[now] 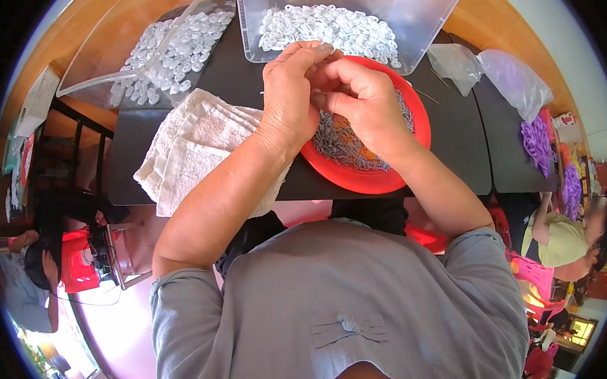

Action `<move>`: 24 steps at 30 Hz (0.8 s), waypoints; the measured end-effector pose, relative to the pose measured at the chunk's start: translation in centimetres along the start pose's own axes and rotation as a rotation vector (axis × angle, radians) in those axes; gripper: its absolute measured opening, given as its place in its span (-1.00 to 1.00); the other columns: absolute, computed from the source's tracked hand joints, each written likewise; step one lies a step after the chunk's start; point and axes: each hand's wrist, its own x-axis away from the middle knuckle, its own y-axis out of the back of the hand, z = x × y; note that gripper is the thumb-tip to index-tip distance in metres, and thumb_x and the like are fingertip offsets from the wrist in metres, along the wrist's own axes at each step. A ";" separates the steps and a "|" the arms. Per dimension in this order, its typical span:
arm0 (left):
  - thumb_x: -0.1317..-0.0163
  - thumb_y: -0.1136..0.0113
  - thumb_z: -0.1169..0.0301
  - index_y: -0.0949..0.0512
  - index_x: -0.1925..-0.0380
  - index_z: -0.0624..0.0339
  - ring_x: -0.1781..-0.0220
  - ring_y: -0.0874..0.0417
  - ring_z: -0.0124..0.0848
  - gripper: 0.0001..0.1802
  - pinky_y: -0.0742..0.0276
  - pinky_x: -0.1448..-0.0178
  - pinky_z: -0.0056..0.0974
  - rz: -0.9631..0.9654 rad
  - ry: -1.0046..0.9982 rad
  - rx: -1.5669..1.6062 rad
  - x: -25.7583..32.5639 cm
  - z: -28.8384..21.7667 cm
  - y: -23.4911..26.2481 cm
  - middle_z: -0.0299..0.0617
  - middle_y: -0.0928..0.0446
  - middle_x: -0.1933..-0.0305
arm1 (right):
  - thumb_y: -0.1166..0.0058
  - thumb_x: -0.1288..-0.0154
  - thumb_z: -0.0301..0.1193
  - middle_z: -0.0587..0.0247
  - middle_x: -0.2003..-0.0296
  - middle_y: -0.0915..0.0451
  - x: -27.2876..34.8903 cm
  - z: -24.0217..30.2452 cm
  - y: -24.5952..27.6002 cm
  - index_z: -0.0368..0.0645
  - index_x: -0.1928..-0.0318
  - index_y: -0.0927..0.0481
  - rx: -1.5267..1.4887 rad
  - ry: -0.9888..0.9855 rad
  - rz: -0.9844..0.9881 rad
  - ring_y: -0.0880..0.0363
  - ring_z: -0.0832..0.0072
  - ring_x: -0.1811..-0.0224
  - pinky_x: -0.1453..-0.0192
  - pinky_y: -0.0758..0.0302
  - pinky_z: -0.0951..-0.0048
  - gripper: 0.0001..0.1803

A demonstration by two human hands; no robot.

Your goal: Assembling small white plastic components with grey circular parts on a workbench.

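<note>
My left hand [289,92] and my right hand [367,105] meet over a red round plate [418,117], fingertips pinched close together. Whatever sits between the fingers is too small or hidden to name; a whitish speck shows near the tips. Heaped in the plate are many thin grey-purple strands or small links [342,147], partly covered by my hands, with some orange showing beneath. Just beyond my fingers, a clear plastic bin [418,22] holds a pile of small white oval pieces [323,29]. A folded cream towel [193,143] lies beside my left forearm.
Another clear container [95,82] at the far left holds whitish oval pieces [182,52]. Clear plastic bags [515,78] and a purple bundle [536,145] lie on the right side of the dark table [454,142]. Other people sit at both sides, near red stools [75,260].
</note>
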 end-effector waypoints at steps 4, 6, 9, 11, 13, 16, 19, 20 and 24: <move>-0.26 -0.06 0.44 -0.49 0.23 0.33 0.21 -0.62 -0.26 -0.82 -0.54 0.03 -0.23 -0.018 0.020 -0.024 0.4 -0.2 -0.3 -0.02 -0.57 0.23 | -0.10 -0.24 -0.58 0.37 0.30 -0.62 0.0 0.1 -0.3 -0.27 0.19 -0.61 -0.167 -0.109 -0.100 -0.52 0.67 0.31 0.32 -0.41 0.63 -0.87; -0.25 -0.06 0.44 -0.49 0.24 0.33 0.22 -0.62 -0.26 -0.83 -0.55 0.04 -0.22 -0.024 0.026 -0.030 0.4 -0.1 -0.3 -0.03 -0.57 0.23 | -0.11 -0.24 -0.56 0.35 0.29 -0.63 0.2 0.1 -0.4 -0.27 0.20 -0.61 -0.187 -0.150 -0.101 -0.52 0.68 0.31 0.32 -0.41 0.63 -0.88; -0.25 -0.05 0.45 -0.50 0.25 0.34 0.22 -0.62 -0.27 -0.83 -0.54 0.05 -0.23 -0.008 -0.006 -0.017 0.1 0.4 0.0 -0.03 -0.57 0.23 | -0.12 -0.25 -0.53 0.34 0.30 -0.63 0.5 -0.1 -0.2 -0.26 0.17 -0.62 -0.109 -0.168 -0.103 -0.52 0.68 0.32 0.32 -0.41 0.62 -0.86; -0.17 -0.10 0.49 -0.51 0.35 0.37 0.28 -0.61 -0.33 -0.87 -0.54 0.12 -0.28 -0.049 -0.099 -0.036 -0.1 0.7 -0.1 -0.08 -0.56 0.35 | -0.12 -0.26 -0.53 0.34 0.32 -0.63 0.7 -0.1 0.7 -0.25 0.14 -0.63 -0.187 -0.226 -0.141 -0.52 0.68 0.34 0.31 -0.41 0.62 -0.83; -0.17 -0.12 0.48 -0.51 0.36 0.37 0.31 -0.61 -0.35 -0.86 -0.54 0.13 -0.29 -0.039 -0.120 -0.127 0.4 0.2 -0.7 -0.10 -0.56 0.37 | -0.11 -0.28 -0.52 0.31 0.34 -0.63 0.0 0.6 2.7 -0.29 0.11 -0.63 -0.240 -0.203 -0.200 -0.54 0.64 0.34 0.28 -0.43 0.62 -0.81; -0.21 -0.11 0.46 -0.52 0.33 0.39 0.31 -0.62 -0.34 -0.84 -0.55 0.14 -0.29 0.006 -0.118 -0.265 0.8 0.2 -0.8 -0.09 -0.57 0.36 | -0.09 -0.30 -0.53 0.28 0.33 -0.62 -1.0 0.0 5.2 -0.35 0.10 -0.62 -0.272 -0.183 -0.195 -0.57 0.58 0.34 0.28 -0.44 0.60 -0.80; -0.24 -0.11 0.46 -0.53 0.29 0.41 0.33 -0.63 -0.32 -0.82 -0.55 0.16 -0.28 0.040 -0.100 -0.350 0.9 0.5 -0.8 -0.08 -0.58 0.38 | -0.07 -0.32 -0.53 0.25 0.29 -0.62 -1.1 -0.7 5.9 -0.36 0.06 -0.61 -0.352 -0.204 -0.209 -0.60 0.52 0.33 0.28 -0.45 0.58 -0.78; -0.24 -0.11 0.47 -0.53 0.30 0.41 0.36 -0.62 -0.34 -0.83 -0.56 0.19 -0.29 0.041 -0.107 -0.384 0.8 0.7 -0.9 -0.10 -0.58 0.41 | -0.07 -0.32 -0.53 0.25 0.29 -0.62 -1.0 -0.8 6.0 -0.36 0.06 -0.61 -0.353 -0.206 -0.213 -0.60 0.52 0.33 0.28 -0.45 0.58 -0.78; -0.17 -0.16 0.46 -0.53 0.42 0.38 0.46 -0.60 -0.44 -0.85 -0.55 0.31 -0.35 0.024 -0.123 -0.390 0.8 0.8 -0.9 -0.17 -0.57 0.47 | -0.07 -0.32 -0.53 0.25 0.30 -0.62 -0.9 -1.2 6.0 -0.35 0.07 -0.62 -0.383 -0.201 -0.210 -0.60 0.51 0.33 0.29 -0.45 0.57 -0.78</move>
